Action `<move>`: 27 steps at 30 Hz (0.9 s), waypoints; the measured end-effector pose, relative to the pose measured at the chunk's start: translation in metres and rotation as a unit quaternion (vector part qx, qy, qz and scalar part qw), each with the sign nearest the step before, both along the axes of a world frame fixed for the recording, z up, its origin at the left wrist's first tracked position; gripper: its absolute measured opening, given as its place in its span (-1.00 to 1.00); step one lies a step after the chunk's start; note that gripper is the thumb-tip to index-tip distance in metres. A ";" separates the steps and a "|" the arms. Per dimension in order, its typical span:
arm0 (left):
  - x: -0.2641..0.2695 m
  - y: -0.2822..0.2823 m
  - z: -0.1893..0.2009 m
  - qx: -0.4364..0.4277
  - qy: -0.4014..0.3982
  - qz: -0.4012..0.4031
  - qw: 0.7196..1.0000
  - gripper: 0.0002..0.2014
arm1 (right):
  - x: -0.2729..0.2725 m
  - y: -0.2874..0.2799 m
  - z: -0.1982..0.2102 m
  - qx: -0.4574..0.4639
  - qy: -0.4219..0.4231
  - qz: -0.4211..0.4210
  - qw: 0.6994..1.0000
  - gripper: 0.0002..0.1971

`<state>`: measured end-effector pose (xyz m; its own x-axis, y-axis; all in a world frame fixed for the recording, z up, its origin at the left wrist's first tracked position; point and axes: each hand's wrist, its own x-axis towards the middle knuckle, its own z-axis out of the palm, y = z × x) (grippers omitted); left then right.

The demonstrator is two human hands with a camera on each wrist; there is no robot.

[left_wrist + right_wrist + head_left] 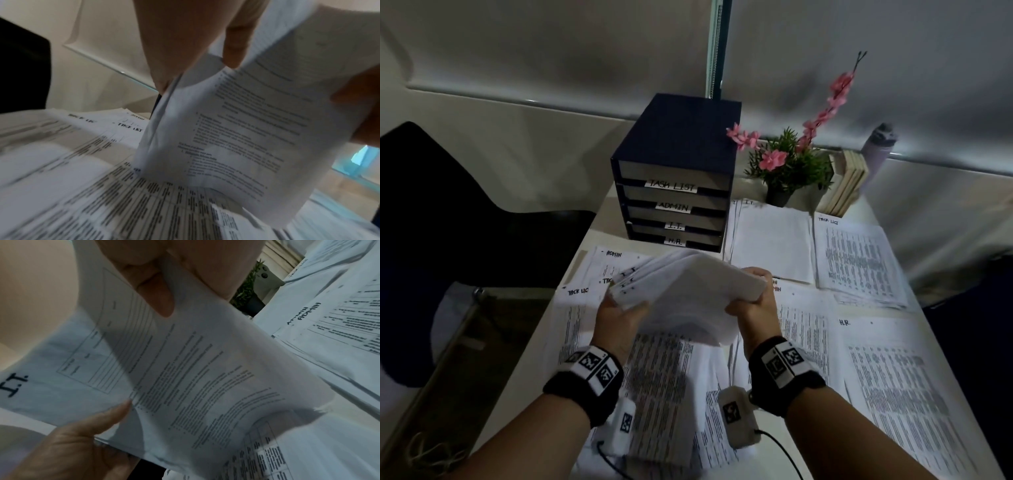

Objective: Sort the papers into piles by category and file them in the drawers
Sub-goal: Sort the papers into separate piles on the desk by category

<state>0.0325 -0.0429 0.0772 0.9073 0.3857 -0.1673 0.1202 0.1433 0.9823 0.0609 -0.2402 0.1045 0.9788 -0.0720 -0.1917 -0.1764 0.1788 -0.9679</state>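
A bent stack of white papers (688,291) marked "I.T." hangs above the desk between both hands. My left hand (619,313) grips its left side, thumb on top. My right hand (751,298) grips its right edge. In the left wrist view the fingers (232,48) pinch the printed sheets (246,129). The right wrist view has the thumb (156,293) pressed on the I.T. sheets (185,369). A dark drawer unit (678,178) stands behind, with drawers labelled TASK LIST, ADMIN, I.T. and H.R., all closed.
Piles of printed papers cover the white desk: ADMIN and TASK LIST sheets (599,274) at left, a blank-faced I.T. pile (770,240), a TASK LIST pile (859,260), an H.R. pile (893,377). A potted plant (791,164), books (846,185), a bottle (876,144) stand at the back right.
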 end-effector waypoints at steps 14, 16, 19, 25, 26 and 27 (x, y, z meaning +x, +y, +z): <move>0.041 -0.006 0.037 0.036 -0.061 0.022 0.997 -0.64 | 0.030 -0.029 -0.002 -0.029 -0.018 0.101 0.994 -0.59; 0.046 -0.008 0.038 0.030 -0.060 0.048 0.997 -0.67 | 0.034 -0.027 -0.006 -0.038 -0.019 0.097 0.994 -0.62; 0.054 -0.009 0.050 -0.010 -0.070 0.077 0.995 -0.74 | 0.042 -0.034 -0.018 -0.104 -0.012 0.112 0.988 -0.72; 0.070 -0.004 0.024 0.009 -0.009 0.049 0.999 -0.66 | 0.058 -0.062 -0.047 -0.190 0.003 -0.013 0.982 -0.96; 0.070 -0.005 0.010 0.035 0.031 0.019 0.999 -0.53 | 0.061 -0.072 -0.054 -0.215 0.017 -0.061 0.975 -0.97; 0.067 -0.006 -0.004 0.072 0.076 -0.023 0.994 -0.40 | 0.064 -0.084 -0.061 -0.232 0.038 -0.102 0.967 -0.93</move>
<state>0.0994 -0.0492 0.0737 0.8930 0.3748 -0.2491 0.2713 -0.0067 0.9625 0.1252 -0.3240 0.0437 0.9194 -0.3582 -0.1623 -0.2561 -0.2323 -0.9383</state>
